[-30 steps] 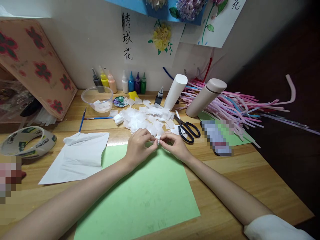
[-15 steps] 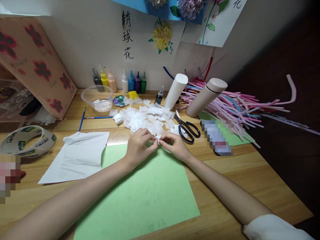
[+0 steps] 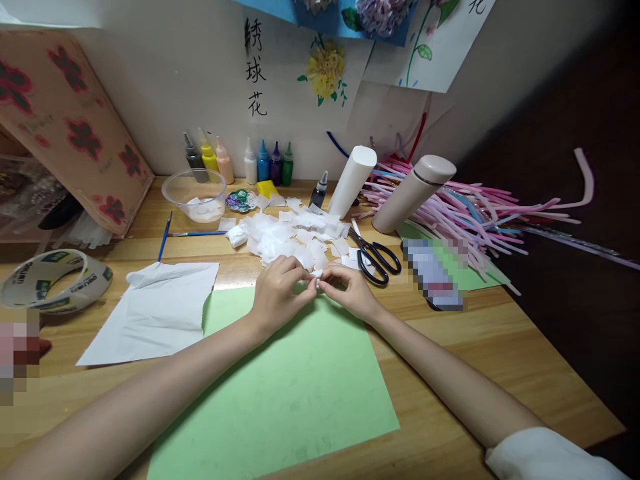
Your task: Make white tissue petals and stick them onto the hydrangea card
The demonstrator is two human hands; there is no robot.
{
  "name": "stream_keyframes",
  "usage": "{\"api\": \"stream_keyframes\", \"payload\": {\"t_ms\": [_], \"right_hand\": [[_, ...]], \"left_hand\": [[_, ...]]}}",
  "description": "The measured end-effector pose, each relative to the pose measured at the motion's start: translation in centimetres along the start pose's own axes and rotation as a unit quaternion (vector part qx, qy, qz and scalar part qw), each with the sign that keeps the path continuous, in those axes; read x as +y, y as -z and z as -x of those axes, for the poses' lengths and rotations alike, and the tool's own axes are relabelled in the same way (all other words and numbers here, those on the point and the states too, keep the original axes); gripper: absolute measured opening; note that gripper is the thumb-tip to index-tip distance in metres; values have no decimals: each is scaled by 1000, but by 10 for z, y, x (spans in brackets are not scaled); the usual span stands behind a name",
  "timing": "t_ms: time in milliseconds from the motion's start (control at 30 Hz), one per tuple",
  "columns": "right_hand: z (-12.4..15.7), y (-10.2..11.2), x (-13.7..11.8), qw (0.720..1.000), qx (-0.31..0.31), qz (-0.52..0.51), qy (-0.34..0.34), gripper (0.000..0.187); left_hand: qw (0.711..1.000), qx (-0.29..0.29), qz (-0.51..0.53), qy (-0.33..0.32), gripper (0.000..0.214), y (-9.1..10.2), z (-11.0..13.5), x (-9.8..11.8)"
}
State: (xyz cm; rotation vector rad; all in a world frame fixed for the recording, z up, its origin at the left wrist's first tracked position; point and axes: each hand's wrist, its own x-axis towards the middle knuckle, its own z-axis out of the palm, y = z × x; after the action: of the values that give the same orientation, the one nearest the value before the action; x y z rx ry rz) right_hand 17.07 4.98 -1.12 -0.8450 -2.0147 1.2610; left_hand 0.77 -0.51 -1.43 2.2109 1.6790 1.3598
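My left hand [image 3: 283, 293] and my right hand [image 3: 347, 290] meet over the far edge of a green paper sheet [image 3: 295, 380]. Between their fingertips is a small white tissue paper piece [image 3: 319, 275], pinched from both sides; its exact shape is mostly hidden by the fingers. Just beyond the hands lies a loose heap of white tissue paper squares [image 3: 280, 233]. Black-handled scissors [image 3: 375, 257] rest right of my right hand. A creased white tissue sheet [image 3: 165, 310] lies left of my left hand.
A clear plastic bowl [image 3: 197, 208], paint bottles [image 3: 263, 163] and blue brushes [image 3: 197, 234] stand or lie at the back. A roll of tape [image 3: 93, 283] is at left. Two cylindrical bottles [image 3: 353, 181] stand before many pink pipe cleaners [image 3: 480, 213]. A phone [image 3: 433, 273] lies at right.
Both hands stay in nearly the same place, still pinching the white tissue piece. The camera view has shifted very slightly; nothing else has visibly moved.
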Motion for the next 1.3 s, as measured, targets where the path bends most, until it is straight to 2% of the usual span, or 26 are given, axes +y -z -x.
{"api": "stream_keyframes", "payload": {"t_ms": [500, 833, 1300], "right_hand": [[1, 1, 0, 1000, -2, 8, 12, 14], [1, 0, 0, 1000, -5, 2, 12, 9], [0, 1, -1, 1000, -2, 9, 9, 15]], "left_hand": [[1000, 7, 1, 3, 13, 0, -1, 0], [1000, 13, -1, 2, 13, -1, -1, -1], [1000, 1, 1, 2, 13, 1, 0, 0]]}}
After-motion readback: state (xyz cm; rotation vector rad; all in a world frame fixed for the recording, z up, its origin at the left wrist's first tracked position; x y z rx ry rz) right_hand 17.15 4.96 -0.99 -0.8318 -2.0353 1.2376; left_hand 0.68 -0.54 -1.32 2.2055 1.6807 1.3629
